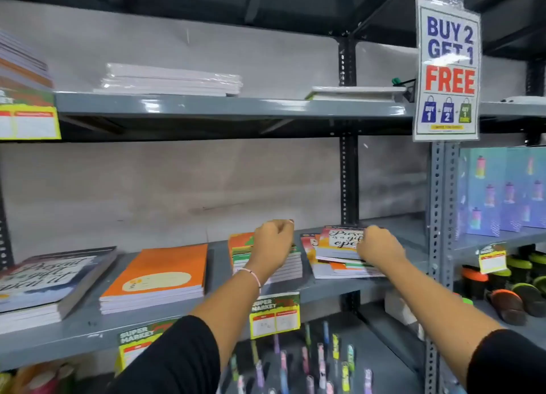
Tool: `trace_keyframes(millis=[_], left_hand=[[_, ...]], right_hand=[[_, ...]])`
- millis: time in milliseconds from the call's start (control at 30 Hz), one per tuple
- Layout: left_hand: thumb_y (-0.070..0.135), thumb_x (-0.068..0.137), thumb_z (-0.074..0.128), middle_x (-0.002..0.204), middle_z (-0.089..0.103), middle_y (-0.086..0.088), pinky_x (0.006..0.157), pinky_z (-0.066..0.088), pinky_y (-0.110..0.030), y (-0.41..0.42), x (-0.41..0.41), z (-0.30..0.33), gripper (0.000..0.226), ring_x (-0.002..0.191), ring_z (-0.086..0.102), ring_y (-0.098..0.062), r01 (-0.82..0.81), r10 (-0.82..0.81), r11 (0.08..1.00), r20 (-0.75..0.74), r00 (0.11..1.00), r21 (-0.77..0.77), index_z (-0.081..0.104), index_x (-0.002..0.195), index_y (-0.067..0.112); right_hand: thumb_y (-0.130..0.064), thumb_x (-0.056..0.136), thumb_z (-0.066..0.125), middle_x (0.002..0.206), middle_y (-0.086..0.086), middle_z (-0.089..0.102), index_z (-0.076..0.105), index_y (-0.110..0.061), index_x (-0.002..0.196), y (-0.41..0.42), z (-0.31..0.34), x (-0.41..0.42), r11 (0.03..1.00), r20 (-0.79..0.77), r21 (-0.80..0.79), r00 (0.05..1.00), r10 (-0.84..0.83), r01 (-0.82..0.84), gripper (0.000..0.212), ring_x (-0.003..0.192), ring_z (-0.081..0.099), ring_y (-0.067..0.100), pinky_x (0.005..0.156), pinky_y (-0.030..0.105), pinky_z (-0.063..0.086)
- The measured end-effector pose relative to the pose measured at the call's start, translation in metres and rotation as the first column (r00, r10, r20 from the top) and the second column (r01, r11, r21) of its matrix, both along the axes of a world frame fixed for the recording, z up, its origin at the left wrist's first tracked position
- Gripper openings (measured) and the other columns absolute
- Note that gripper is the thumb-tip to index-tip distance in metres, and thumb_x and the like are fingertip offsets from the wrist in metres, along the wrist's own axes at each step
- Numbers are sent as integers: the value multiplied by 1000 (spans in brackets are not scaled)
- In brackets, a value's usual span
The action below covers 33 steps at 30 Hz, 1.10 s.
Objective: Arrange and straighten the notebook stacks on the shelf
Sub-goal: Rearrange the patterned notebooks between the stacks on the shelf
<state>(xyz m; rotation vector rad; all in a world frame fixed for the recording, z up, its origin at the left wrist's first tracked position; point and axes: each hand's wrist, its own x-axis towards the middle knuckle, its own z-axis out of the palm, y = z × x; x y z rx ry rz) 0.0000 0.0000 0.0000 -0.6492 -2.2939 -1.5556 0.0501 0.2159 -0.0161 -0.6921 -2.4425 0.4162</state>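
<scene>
Middle shelf (325, 287) as landmark. On it, left to right: stack one (44, 281) at far left; stack two (159, 275) beside it; stack three (266, 260) past centre; stack four (339, 254) furthest right, fanned, askew. Left hand (273, 243) over stack three; right hand (376, 244) on stack four. Sign (447, 71) on upright above shelf's right end. Price tags (274, 315) hang off shelf's front edge. Pens (310, 364) below shelf.

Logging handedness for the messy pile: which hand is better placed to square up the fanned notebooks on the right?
Right. The right hand already rests on the fanned stack, whose notebooks lie skewed. The left hand is on the neighbouring stack, which looks squarer.
</scene>
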Motion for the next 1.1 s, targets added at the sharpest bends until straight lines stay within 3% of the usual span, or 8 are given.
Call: trace_keyframes(millis=[133, 300, 367, 433, 567, 800, 967, 1100], left_hand=[[16, 81, 57, 70, 71, -22, 61, 60, -44, 59, -14, -7, 27, 65, 70, -37, -3, -16, 995, 197, 980, 97, 69, 69, -4], [16, 82, 56, 109, 67, -18, 85, 49, -31, 109, -27, -8, 33, 105, 62, -33, -82, 152, 954, 227, 962, -289, 65, 108, -2], [21, 84, 55, 124, 63, -12, 100, 46, -33, 122, -33, -11, 41, 116, 59, -31, -40, 173, 904, 279, 945, -425, 59, 120, 2], [24, 83, 61, 119, 65, -10, 91, 53, -32, 132, -35, -12, 47, 107, 64, -27, -11, 189, 873, 317, 930, -488, 56, 125, 3], [7, 84, 59, 79, 56, -9, 50, 51, -26, 144, -33, -13, 35, 60, 53, -18, 29, 99, 971, 513, 853, -236, 57, 119, 1], [-7, 93, 40, 111, 41, -13, 42, 55, -28, 138, -6, 1, 31, 65, 54, -21, 27, -161, 974, 602, 782, 226, 33, 120, 8], [-10, 90, 40, 108, 46, -14, 49, 57, -33, 115, -9, 7, 37, 68, 55, -24, -69, -147, 932, 548, 823, 355, 33, 125, 2], [-10, 91, 41, 95, 54, -16, 53, 57, -32, 63, -5, 24, 13, 66, 58, -25, -92, -195, 869, 508, 839, 486, 43, 101, -3]], right_hand=[[-17, 80, 63, 79, 14, 54, 36, -9, 64, 53, -1, 11, 978, 76, -177, 992, -100, 112, 32, 73, 54, 31, 57, 32, 42], [-37, 67, 83, 62, 4, 42, 37, -10, 64, 84, 5, 13, 956, 168, -283, 985, -33, 81, 53, 73, 49, 26, 55, 31, 36], [-36, 68, 83, 71, 3, 49, 45, -5, 78, 90, 9, 10, 952, 202, -300, 979, -2, 64, 50, 84, 54, 28, 63, 32, 39], [-35, 70, 82, 93, 6, 57, 47, -3, 103, 96, 12, 5, 946, 259, -318, 966, 23, 63, 57, 100, 58, 31, 70, 34, 40], [-35, 72, 80, 85, 6, 59, 50, -5, 106, 105, 17, -3, 950, 328, -310, 942, 73, 35, 54, 93, 59, 29, 69, 31, 42], [-11, 81, 72, 135, 23, 51, 44, 8, 131, 99, 26, 4, 847, 191, -529, 966, 175, -49, 60, 119, 52, 37, 92, 37, 44], [2, 79, 67, 78, 17, 57, 49, 6, 115, 81, 54, 13, 683, -121, -689, 968, 220, -241, 40, 57, 57, 24, 41, 27, 47], [5, 81, 64, 93, 23, 59, 53, 2, 99, 37, 76, -4, 540, -370, -716, 897, 243, -442, 22, 60, 59, 23, 31, 20, 48]])
